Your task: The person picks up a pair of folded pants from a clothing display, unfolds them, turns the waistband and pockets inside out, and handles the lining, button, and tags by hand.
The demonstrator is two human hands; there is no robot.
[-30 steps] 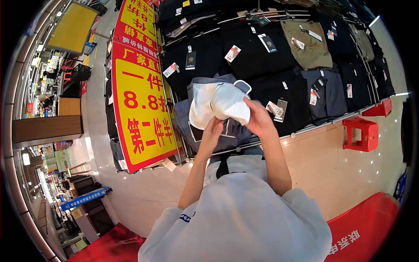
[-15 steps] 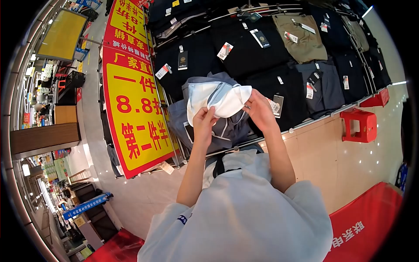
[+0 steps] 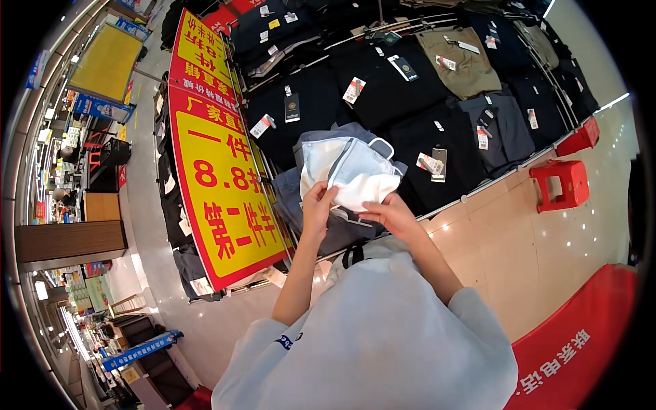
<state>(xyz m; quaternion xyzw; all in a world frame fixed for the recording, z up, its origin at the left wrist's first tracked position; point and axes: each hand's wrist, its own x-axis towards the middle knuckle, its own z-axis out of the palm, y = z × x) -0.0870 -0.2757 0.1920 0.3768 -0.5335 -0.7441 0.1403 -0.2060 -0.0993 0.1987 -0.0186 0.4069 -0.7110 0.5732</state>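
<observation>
A white cap-like cloth item (image 3: 352,179) with grey-blue trim and a looped strap is spread open between my hands, its inside facing up. My left hand (image 3: 318,208) pinches its lower left edge between thumb and fingers. At the lower right edge, my right hand (image 3: 389,214) grips the white fabric with its fingertips. Beneath and behind the item lie folded grey-blue trousers (image 3: 287,195). Folded black trousers (image 3: 429,140) with paper tags are just to the right.
A large yellow and red sign (image 3: 219,184) stands left of the trouser rack. Khaki trousers (image 3: 465,72) lie at the back right. A red stool (image 3: 564,184) is on the floor at right, and a red banner (image 3: 581,342) at lower right.
My right hand has moved down and left along the item's edge. The item now lies more open, with its inner lining and looped strap showing. The whole view has shifted slightly.
</observation>
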